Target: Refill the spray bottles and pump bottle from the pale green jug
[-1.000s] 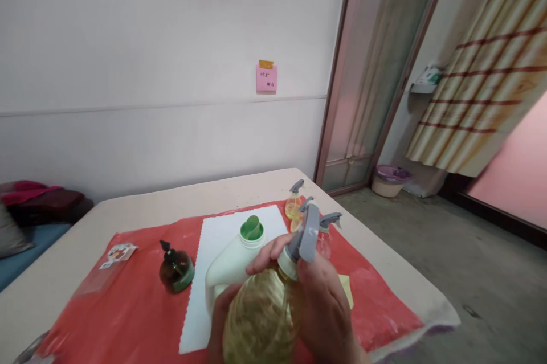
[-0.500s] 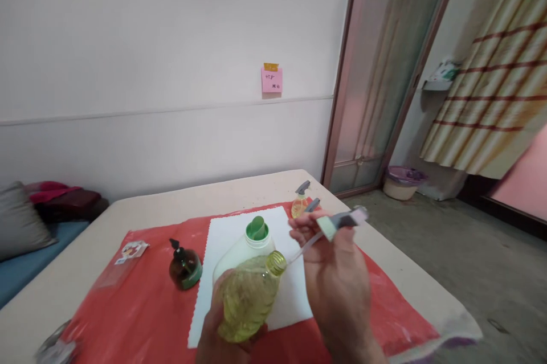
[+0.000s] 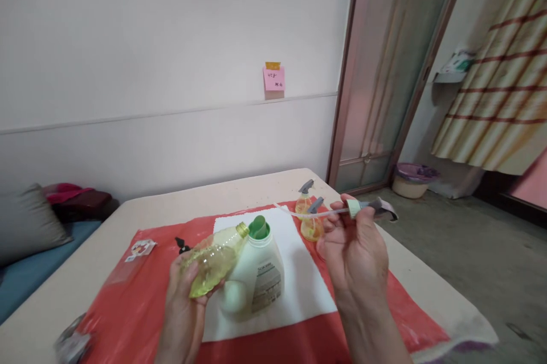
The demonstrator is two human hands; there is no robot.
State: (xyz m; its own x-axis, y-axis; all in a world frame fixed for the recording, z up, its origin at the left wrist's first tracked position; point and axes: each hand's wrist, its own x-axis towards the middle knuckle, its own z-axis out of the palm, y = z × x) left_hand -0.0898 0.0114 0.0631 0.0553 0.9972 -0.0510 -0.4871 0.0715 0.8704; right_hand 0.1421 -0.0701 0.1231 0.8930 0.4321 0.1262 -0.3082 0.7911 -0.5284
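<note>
My left hand (image 3: 190,281) is wrapped round a clear yellow bottle (image 3: 213,261), tilted with its uncapped neck up to the right. That neck is close to the green spout of a large white jug (image 3: 260,273), which stands upright on a white sheet (image 3: 303,290). Between thumb and fingers, my right hand (image 3: 356,250) grips a spray head (image 3: 363,208) with a pale green collar and grey trigger. Its thin dip tube points left, clear of the bottle. Two yellow spray bottles (image 3: 311,227) with grey triggers stand behind my right hand.
A red plastic sheet (image 3: 141,295) covers much of the table (image 3: 427,290). Behind the yellow bottle, a dark pump bottle (image 3: 182,245) is mostly hidden. A plastic packet (image 3: 139,251) lies at the left, and a crumpled clear bag (image 3: 72,344) lies near the front left.
The yellow bottle has moved left and tilted further over, uncovering the jug's label. My right hand has moved right with the spray head, taking the dip tube away from the bottle neck.
</note>
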